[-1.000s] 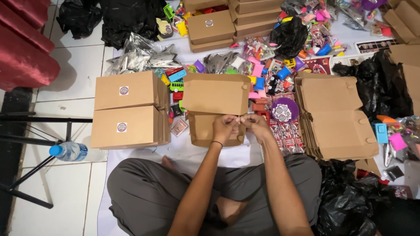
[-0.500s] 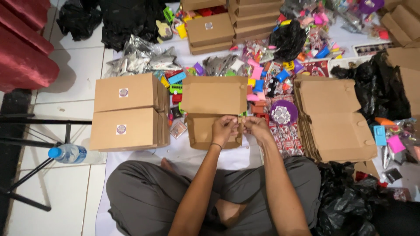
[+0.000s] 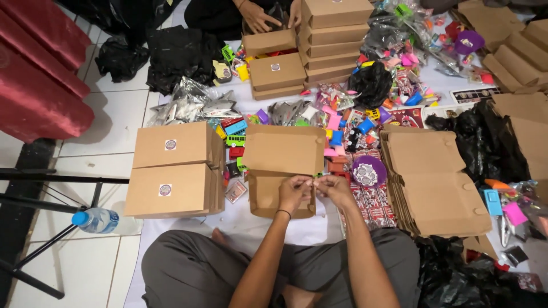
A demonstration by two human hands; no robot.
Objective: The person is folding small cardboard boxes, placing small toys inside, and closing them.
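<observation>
- Sitting cross-legged on the floor, the person holds both hands together over an open cardboard box (image 3: 282, 171) that lies just in front of the knees, its lid flipped back.
- The left hand (image 3: 294, 193) and right hand (image 3: 335, 190) meet at the fingertips; the fingers of each are pressed together, pinching something tiny between them that is too small to tell.
- Risk, as a judgement: the small piece could slip from the pinch and vanish among the heap of colourful small toys (image 3: 348, 117) just beyond the box, because the grip is only at the fingertips.
- Another risk: an elbow could nudge the two closed boxes (image 3: 171, 168) beside the left arm and shift them.
- Counted: two closed boxes with round stickers on the left; one open box in hand; one stack of flat unfolded boxes (image 3: 436, 179) on the right; one purple bowl (image 3: 368, 170); one water bottle (image 3: 96, 220).
- Farther off, another person's hands (image 3: 260, 17) rest at a tall pile of closed boxes (image 3: 334, 40).
</observation>
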